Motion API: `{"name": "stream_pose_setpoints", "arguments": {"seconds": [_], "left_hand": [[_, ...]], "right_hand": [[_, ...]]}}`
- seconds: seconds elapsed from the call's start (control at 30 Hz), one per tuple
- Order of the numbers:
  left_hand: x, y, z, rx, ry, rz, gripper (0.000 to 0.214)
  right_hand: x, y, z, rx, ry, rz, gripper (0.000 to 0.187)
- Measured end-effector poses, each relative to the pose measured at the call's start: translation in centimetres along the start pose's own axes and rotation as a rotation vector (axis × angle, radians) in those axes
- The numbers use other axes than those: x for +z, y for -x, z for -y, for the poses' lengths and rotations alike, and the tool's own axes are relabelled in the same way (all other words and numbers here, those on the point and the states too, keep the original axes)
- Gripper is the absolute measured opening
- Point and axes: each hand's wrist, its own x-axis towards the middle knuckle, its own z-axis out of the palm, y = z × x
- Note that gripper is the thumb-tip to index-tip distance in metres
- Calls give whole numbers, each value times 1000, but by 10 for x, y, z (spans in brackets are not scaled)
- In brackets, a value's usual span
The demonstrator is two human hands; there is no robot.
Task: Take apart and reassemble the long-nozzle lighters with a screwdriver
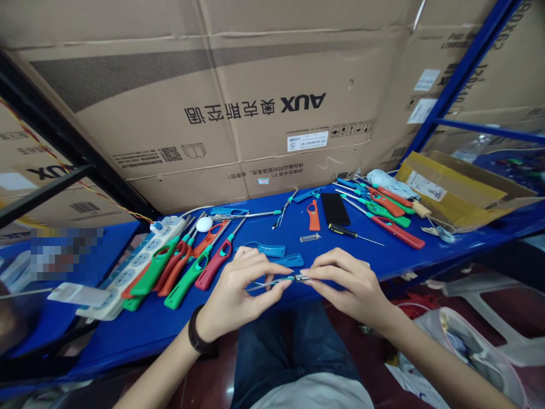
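Observation:
My left hand and my right hand meet above the front edge of the blue table. Both pinch a thin metal lighter tube with wires held level between them. The left fingers hold its wire end, the right fingertips grip the darker end. A black band is on my left wrist. Just behind the hands lie two blue lighter shells.
Several red, green and orange long lighters lie left beside a white power strip. More lighters, a black phone and a screwdriver lie right. Big cardboard boxes stand behind; an open carton far right.

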Motion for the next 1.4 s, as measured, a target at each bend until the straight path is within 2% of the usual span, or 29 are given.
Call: {"name": "stream_pose_setpoints", "arguments": {"seconds": [0.2,0.5,0.87,0.97,1.13,1.4], "left_hand": [[2,-1,-1,35,17,-18,9],[8,-1,0,-65,86,-65,8],[7,-5,-3,-73,159,-83,6],[7,-4,-3,-47,157,-95,8],[6,-2,-1,97,73,-94,16],[8,2,0,197,-50,-92,20]], "right_hand": [[1,-2,1,-25,11,-14,12],[0,-3,1,0,1,-7,15],[-4,-5,3,54,-79,16,16],[-5,-6,4,62,-114,17,18],[-5,-8,6,69,-143,16,18],[-3,-7,7,32,-53,-31,13]]}}
